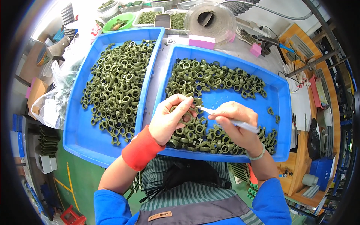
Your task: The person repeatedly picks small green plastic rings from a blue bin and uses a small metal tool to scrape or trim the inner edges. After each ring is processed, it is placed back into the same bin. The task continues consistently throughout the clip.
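My left hand (pixel 173 116), a red band on its wrist, is closed on an olive-green plastic ring (pixel 186 117) over the right blue tray. My right hand (pixel 237 122) grips a slim craft knife (pixel 243 125) with a pale, translucent handle. Its narrow tip points left and meets the ring's edge by my left fingertips; whether it cuts in is too small to tell. Below both hands, the right blue tray (pixel 234 98) holds many similar rings along its back and front. Another blue tray (pixel 78 131) on the left bears a thick heap of them.
Behind the trays stand a green bowl (pixel 128 18), clear tubs of small green pieces, a phone (pixel 162 21) and a large translucent drum (pixel 225 22). Pink blocks (pixel 256 50) lie near the back. Clear plastic bags (pixel 62 90) hang at the left; wooden shelving (pixel 296 168) flanks the right.
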`<control>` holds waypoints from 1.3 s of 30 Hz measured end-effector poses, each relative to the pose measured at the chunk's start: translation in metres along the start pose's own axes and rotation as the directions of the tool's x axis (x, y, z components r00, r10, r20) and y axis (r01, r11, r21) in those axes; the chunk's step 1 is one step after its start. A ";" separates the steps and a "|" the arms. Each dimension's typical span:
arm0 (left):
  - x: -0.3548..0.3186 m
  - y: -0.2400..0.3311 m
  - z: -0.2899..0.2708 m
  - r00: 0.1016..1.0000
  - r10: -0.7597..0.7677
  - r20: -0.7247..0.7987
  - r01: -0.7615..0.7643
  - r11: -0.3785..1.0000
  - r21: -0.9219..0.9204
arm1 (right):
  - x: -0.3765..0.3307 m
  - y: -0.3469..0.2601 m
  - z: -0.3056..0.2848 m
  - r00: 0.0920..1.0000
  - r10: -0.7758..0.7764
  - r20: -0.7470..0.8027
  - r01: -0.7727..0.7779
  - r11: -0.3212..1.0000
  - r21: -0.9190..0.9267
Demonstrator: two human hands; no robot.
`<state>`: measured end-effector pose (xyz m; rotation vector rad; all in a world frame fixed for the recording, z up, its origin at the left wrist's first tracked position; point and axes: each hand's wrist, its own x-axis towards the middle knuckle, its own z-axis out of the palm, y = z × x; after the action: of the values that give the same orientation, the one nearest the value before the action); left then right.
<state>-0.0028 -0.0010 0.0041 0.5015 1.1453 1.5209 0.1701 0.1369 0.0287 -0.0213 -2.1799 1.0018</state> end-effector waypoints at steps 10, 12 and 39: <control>0.004 -0.005 0.000 0.998 0.037 -0.060 -0.037 0.999 0.005 | -0.004 -0.015 0.018 0.975 -0.223 0.007 0.212 0.914 -0.346; 0.005 -0.004 0.000 0.998 0.044 -0.047 -0.045 0.999 -0.031 | -0.007 -0.007 0.011 0.984 -0.142 -0.105 0.112 0.962 -0.248; 0.002 -0.008 -0.004 1.000 -0.012 0.027 0.011 0.999 0.042 | -0.003 0.008 0.020 0.992 -0.123 -0.013 0.105 0.897 -0.429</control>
<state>-0.0024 -0.0012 -0.0046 0.5413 1.1588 1.4782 0.1578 0.1288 0.0129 -0.1162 -2.2940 0.4362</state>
